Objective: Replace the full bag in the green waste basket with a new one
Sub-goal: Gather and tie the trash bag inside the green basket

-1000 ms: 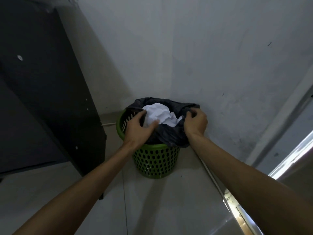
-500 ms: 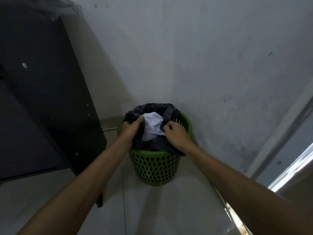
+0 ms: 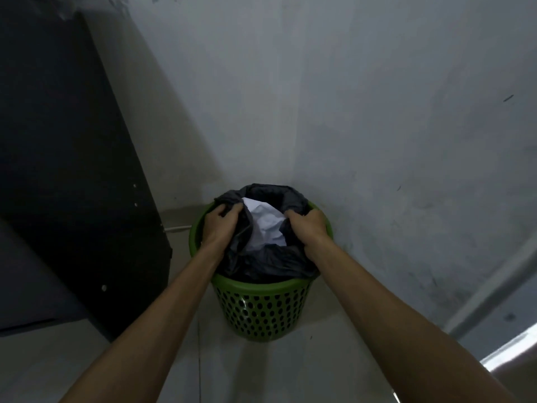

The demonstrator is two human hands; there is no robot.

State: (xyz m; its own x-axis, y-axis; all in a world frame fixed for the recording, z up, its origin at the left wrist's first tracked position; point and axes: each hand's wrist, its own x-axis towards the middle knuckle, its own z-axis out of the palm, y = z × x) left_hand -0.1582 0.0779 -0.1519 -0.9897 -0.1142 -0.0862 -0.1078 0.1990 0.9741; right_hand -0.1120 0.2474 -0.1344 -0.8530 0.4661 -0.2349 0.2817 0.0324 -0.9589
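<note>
Green plastic forms the one perforated basket (image 3: 261, 312), set on the floor in a wall corner. One dark bag (image 3: 270, 260) is seated inside it, its edge bunched and gripped by the left hand (image 3: 219, 225) and right hand (image 3: 308, 226). One crumpled white paper (image 3: 266, 225) is seen inside. One black cabinet (image 3: 72, 170) is placed to the left.

Dim, grey indoor light, brightest strip at lower right edge, soft shadows on wall, wide-angle bending, slight softness
</note>
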